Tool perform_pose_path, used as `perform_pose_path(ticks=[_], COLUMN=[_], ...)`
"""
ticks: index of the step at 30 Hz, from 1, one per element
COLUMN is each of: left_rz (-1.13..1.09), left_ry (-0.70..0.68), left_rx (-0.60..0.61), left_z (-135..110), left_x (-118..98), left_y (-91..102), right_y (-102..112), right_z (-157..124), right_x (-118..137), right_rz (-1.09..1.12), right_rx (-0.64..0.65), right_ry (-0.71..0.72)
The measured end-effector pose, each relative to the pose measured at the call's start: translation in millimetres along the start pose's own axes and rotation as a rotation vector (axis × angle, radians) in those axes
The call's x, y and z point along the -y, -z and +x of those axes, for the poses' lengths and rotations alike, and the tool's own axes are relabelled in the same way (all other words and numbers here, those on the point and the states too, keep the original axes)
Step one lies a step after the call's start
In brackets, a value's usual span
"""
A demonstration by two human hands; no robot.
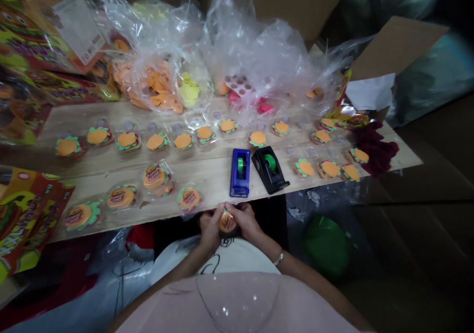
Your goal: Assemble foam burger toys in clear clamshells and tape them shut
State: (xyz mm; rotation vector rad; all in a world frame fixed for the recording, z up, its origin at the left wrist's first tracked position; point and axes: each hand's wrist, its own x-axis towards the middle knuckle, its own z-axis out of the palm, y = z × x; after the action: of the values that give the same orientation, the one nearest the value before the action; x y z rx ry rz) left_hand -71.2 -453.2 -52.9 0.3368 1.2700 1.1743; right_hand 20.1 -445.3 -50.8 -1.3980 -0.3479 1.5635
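Between my two hands, just off the table's front edge, is a small toy burger (227,220) with a printed label on its orange top. My left hand (211,228) grips its left side, thumb on top. My right hand (246,220) grips it from the right, thumb also near the top edge; the undersides of the fingers are hidden. Right beyond the hands stand a blue tape dispenser (240,173) and a black tape dispenser (270,169), both with green rolls. A labelled burger in clear packaging (189,197) lies to the left of my hands.
Several packaged burgers (183,141) line the wooden table (207,167). Behind them sit clear bags of orange pieces (159,86) and pink pieces (264,107). Printed display boxes (48,36) are stacked at left. A dark red cloth (375,147) lies at the right end.
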Motion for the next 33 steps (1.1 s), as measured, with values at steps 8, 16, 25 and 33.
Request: perform_pose_path(ticks=[8, 16, 25, 33], left_rz=[0.02, 0.052, 0.181, 0.156], left_ry=[0.147, -0.064, -0.251, -0.17], left_rx=[0.052, 0.158, 0.1, 0.268], left_z=[-11, -49, -47, -74], left_x=[-21, -58, -69, -91], left_y=[7.8, 27.3, 39.4, 60.8], right_y=[7, 18, 2, -25], right_z=[-6, -44, -43, -49], right_x=[-3, 8, 11, 18], right_rz=[0.058, 0.044, -0.142, -0.272], right_rx=[-0.002, 0.235, 0.348, 0.478], right_ry=[-0.058, 0.151, 0.238, 0.341])
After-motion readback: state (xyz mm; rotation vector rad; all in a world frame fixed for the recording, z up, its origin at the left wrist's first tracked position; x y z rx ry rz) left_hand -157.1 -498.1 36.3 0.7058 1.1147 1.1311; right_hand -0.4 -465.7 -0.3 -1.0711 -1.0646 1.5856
